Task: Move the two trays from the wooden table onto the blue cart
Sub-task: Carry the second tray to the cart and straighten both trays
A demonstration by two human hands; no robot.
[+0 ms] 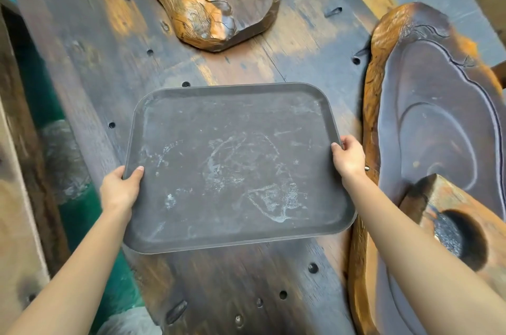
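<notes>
Grey, stiff, light-looking tray (235, 167) sits over the table (82, 42); your left hand (120, 189) clamps its rim at 8 o'clock, right hand (349, 156) at 3; smooth rim may slip, so grip the edges firmly.

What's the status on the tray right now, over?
Left hand and right hand each grip a side rim of the dark grey rectangular plastic tray. Tray empty, over the wooden table. Carved wooden slab close on right.
</notes>
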